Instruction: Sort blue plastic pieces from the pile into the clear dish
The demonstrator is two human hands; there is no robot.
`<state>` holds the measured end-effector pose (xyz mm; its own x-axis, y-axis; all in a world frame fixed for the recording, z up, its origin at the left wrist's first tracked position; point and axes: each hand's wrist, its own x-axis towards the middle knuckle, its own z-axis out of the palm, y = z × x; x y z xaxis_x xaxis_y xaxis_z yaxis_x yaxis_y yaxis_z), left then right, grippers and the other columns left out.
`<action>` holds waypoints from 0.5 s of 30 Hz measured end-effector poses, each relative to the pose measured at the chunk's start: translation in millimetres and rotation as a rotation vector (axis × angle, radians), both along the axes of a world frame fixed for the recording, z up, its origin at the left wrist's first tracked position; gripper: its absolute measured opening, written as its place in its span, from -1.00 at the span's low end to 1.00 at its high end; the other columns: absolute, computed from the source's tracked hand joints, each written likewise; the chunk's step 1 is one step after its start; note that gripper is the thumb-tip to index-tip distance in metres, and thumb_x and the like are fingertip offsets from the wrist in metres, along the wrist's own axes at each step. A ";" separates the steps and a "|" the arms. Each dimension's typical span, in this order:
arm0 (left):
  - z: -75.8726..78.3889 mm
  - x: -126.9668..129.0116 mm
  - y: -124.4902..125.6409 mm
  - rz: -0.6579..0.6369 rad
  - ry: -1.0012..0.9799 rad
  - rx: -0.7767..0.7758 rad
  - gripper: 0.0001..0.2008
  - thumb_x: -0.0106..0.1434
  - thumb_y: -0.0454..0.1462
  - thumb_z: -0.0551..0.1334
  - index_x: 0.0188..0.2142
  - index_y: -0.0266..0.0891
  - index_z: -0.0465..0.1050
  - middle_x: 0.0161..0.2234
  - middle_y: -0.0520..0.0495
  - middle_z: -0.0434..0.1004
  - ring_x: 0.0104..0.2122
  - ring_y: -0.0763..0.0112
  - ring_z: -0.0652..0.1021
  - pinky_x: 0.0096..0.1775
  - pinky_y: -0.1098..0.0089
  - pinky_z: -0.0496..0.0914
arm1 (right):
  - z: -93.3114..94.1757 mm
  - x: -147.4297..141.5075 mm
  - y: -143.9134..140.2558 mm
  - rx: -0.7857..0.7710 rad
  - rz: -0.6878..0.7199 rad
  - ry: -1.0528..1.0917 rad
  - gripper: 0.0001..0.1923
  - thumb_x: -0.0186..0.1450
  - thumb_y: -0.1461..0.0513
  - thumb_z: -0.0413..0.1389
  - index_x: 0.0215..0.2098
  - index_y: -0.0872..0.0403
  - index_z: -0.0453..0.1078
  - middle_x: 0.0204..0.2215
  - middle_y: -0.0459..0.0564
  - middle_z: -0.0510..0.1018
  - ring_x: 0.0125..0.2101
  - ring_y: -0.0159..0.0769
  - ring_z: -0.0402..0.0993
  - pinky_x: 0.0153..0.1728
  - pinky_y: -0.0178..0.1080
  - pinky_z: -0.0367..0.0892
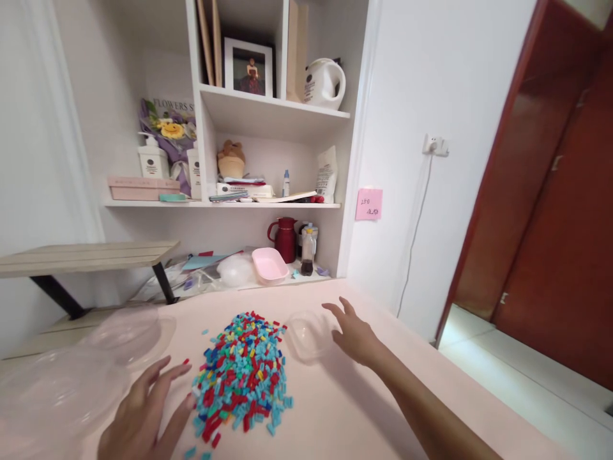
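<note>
A heap of small plastic building bricks (246,367), mostly light blue and red with some green, yellow and dark blue, lies on the pale pink tabletop (330,415). At the heap's left edge is my left hand (146,412), open, with thumb and fingers apart. A small red brick (186,361) shows by its fingertips; whether they touch it I cannot tell. To the right of the heap stands a small clear plastic container (305,338). Beside its right side my right hand (357,335) hovers open with fingers spread, holding nothing visible.
Large clear plastic containers (62,390) stand at the left, near a small wooden riser (86,255). Along the back are a pink tray (270,265), a red jug (285,239) and a bottle of dark liquid (308,252), below white shelves (272,105).
</note>
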<state>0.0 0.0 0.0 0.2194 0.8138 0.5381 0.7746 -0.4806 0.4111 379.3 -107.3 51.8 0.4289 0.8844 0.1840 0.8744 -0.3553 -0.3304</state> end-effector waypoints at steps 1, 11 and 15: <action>4.3 5.6 6.9 0.032 -0.013 -0.075 -0.52 0.27 0.07 -0.08 -0.01 0.00 0.41 0.18 -0.13 0.24 0.16 0.03 0.36 0.11 -0.06 0.30 | 2.0 -7.5 -1.6 0.011 -0.017 0.012 -0.44 0.33 0.22 0.02 0.29 -0.14 0.12 0.39 0.23 -0.18 -0.15 -0.16 0.54 -0.08 -0.03 0.30; -10.8 44.7 -1.1 0.219 0.106 -0.034 -0.56 0.39 -0.12 -0.12 -0.02 -0.11 0.47 0.19 -0.22 0.28 0.14 0.03 0.37 0.03 0.01 0.31 | -15.8 -59.8 12.0 -0.021 0.045 -0.114 -0.61 0.27 0.08 0.11 0.07 -0.16 0.38 0.40 0.11 -0.16 0.29 0.17 0.02 0.04 0.16 0.16; -10.2 43.9 -11.5 0.232 0.132 0.018 -0.55 0.41 -0.14 -0.15 -0.02 -0.12 0.49 0.17 -0.20 0.33 0.10 0.08 0.40 0.00 0.05 0.33 | -14.9 -50.7 29.3 -0.082 0.059 -0.243 -0.70 0.29 0.21 0.06 -0.04 -0.16 0.48 0.30 0.03 0.19 0.27 0.10 0.05 0.11 0.24 0.00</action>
<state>43.9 -11.5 -10.2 0.0972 0.8410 0.5323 0.9115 -0.2900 0.2918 328.5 -77.9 36.9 0.3280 0.9228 0.2019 0.9446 -0.3181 -0.0805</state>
